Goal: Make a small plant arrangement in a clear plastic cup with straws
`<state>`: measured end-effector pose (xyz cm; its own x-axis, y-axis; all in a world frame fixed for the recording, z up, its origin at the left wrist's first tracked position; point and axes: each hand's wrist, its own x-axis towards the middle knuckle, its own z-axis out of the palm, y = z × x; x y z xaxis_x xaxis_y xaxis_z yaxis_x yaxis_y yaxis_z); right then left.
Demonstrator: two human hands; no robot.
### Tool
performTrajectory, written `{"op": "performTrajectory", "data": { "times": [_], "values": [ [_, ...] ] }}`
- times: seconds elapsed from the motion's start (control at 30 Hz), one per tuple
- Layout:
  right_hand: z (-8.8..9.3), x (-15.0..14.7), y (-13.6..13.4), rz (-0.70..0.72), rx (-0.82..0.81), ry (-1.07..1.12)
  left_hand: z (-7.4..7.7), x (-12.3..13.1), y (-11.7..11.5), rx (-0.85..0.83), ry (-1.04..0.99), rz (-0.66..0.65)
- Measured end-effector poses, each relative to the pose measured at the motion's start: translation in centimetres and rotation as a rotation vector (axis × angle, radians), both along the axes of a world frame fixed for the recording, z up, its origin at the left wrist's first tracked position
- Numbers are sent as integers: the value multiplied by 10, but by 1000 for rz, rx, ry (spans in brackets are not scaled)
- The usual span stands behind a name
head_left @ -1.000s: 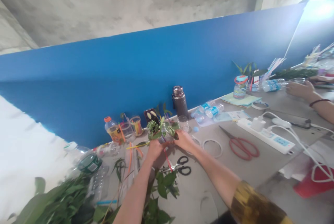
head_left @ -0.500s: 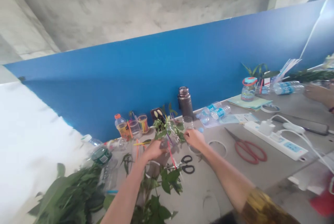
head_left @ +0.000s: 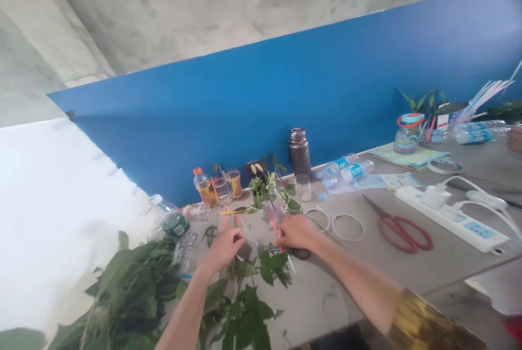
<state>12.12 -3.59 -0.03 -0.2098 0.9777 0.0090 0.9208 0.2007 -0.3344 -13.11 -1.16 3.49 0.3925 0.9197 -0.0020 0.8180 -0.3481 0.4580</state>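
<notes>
My left hand [head_left: 223,249] hovers over the table, fingers near a clear cup [head_left: 226,220] with thin straws; I cannot tell if it holds anything. My right hand [head_left: 296,233] is closed at a red straw [head_left: 276,233] that runs up into a bundle of green leafy cuttings [head_left: 271,189]. Black-handled scissors [head_left: 302,254] lie partly hidden below my right hand. Loose leafy stems [head_left: 248,306] lie under my wrists, and a larger leafy heap [head_left: 130,290] sits to the left.
A blue board [head_left: 204,122] stands behind the grey table [head_left: 326,295]. On the table are a steel flask [head_left: 299,151], plastic bottles [head_left: 345,168], red scissors [head_left: 403,233], a white power strip [head_left: 448,217] and white rings [head_left: 347,227]. A co-worker's hand [head_left: 515,139] shows at the right edge.
My hands have moved apart, the left one sliding away from the cuttings. The red straw now meets my right hand. The view has swung left, shifting everything rightward in the picture.
</notes>
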Motion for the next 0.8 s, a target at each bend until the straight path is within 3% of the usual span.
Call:
{"op": "performTrajectory", "data": {
  "times": [0.17,0.4,0.57,0.8],
  "values": [
    [0,0,-3,21,-25,33,-10,11,7,51,-106,12],
    [6,14,-1,-18,-133,119,-23,49,23,-19,-45,12],
    [3,17,2,30,-115,106,-33,73,27,-11,-58,-10],
    [-2,19,7,-41,-36,125,-49,74,28,56,-197,72]
  ]
}}
